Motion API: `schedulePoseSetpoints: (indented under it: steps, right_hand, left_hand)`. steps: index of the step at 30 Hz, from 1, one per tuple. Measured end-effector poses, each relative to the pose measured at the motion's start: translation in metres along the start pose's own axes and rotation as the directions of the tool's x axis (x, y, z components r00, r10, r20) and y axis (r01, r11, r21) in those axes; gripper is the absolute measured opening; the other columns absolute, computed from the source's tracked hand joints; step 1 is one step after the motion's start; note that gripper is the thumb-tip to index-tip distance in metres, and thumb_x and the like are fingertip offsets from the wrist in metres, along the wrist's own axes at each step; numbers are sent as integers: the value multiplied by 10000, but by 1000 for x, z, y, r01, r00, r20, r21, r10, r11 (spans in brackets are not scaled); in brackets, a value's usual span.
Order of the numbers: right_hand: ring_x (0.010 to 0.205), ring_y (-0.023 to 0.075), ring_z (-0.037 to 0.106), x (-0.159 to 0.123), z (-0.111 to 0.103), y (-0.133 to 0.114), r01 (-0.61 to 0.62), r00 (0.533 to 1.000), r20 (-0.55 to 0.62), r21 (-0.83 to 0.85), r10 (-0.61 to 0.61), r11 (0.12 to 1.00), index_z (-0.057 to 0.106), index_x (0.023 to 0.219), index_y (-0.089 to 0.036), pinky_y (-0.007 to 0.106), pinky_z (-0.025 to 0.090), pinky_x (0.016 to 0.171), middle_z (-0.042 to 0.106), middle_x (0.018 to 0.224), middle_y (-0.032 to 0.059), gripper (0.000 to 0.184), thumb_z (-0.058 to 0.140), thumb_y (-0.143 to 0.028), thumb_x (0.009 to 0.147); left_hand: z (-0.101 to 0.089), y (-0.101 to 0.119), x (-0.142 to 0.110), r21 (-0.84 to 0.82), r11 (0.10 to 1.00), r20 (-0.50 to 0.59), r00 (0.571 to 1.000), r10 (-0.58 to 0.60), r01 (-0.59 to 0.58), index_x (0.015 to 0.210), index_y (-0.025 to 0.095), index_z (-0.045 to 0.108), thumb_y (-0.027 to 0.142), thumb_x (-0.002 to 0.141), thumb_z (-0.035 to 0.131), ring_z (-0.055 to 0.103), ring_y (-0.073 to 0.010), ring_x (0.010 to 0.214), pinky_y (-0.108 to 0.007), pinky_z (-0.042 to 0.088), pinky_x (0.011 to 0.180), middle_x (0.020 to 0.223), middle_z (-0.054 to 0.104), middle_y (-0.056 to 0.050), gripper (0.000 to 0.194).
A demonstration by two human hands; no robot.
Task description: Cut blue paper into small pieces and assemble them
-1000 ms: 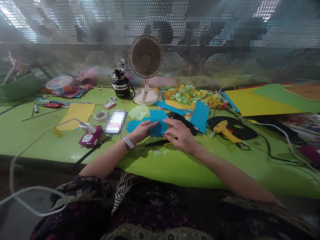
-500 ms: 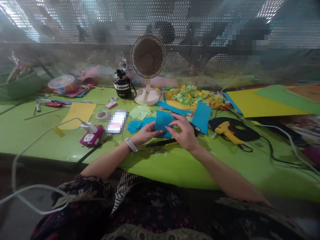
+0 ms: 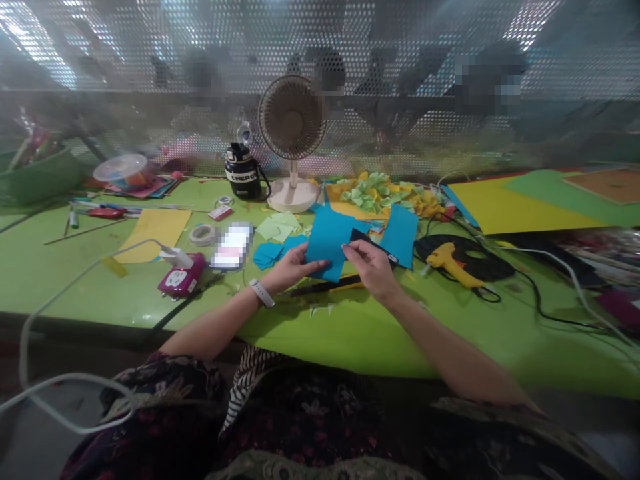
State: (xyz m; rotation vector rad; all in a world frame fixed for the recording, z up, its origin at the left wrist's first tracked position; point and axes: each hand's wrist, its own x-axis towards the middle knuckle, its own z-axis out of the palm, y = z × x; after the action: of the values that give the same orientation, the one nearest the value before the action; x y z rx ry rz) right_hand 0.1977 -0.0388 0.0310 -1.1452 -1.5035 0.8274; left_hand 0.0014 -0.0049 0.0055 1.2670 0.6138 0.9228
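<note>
Left hand: left hand (image 3: 296, 267) grips the blue sheet (image 3: 327, 237) at its lower left, thumb laid across the front
Right hand: right hand (image 3: 373, 270) narrow, thumb and forefinger pinching the sheet's right edge
Blue sheet: raised between both hands, above the front-middle of the table (image 3: 390, 340)
Sheet risk: could crease or tear off-line, probably from uneven pull between the two grips
Cut pieces: blue pieces (image 3: 267, 255) lie loose just left of the sheet; a sleeve or forearm might scatter them
Fan: white fan (image 3: 293, 120) behind; whether running, cannot tell; a draught could lift light paper
Glue gun: yellow glue gun (image 3: 453, 265) rests on a black mat (image 3: 490, 260), right of the right hand; possible burn if hot and brushed
Table surface: green, shiny, littered with scraps
Room: perforated panel (image 3: 400, 140) stands behind the table, light leaking through the holes
</note>
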Motion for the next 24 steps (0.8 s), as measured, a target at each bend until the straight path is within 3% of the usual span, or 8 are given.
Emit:
schedulePoseSetpoints:
  steps: [8,13,18,21,24]
  right_hand:
    - [626,142,438,-2,1,0,22,998,67,-28,-20,999,546,666,-218,293,393,589,495,660,-14,452,755,-615,722]
    - [604,132,386,0,1,3,24,997,68,-75,-19,997,526,627,-212,293,369,578,465,629,-19,480,706,-635,764]
    - [588,129,385,2,-1,6,35,998,48,-100,-30,994,514,614,-212,291,371,572,465,614,-22,503,693,-658,763]
    - [602,136,401,3,-1,8,42,998,52,-116,-36,992,514,616,-214,295,370,582,473,618,-18,511,688,-673,755]
    - [607,140,400,4,-1,9,40,998,57,-121,-33,992,514,619,-216,298,362,584,469,621,-16,510,681,-679,755]
  left_hand:
    - [2,2,-1,0,1000,-15,1000,13,-13,1084,165,687,385,729,836,711,-198,940,-356,569,901,1094,745,-95,443]
    - [3,4,-3,69,998,-33,999,12,-10,1040,153,702,407,721,836,702,-186,893,-335,569,848,1057,749,-90,429]
    - [-1,1,-2,104,994,-112,993,40,-28,990,167,701,363,683,873,700,-196,845,-315,573,770,882,737,-54,403]
    - [-4,-3,1,123,991,-196,978,77,-54,954,178,679,379,660,886,681,-171,749,-294,567,692,740,696,-14,412]
    - [-6,-7,3,143,988,-210,973,96,-66,918,177,667,418,673,869,654,-145,684,-281,556,659,690,670,5,399]
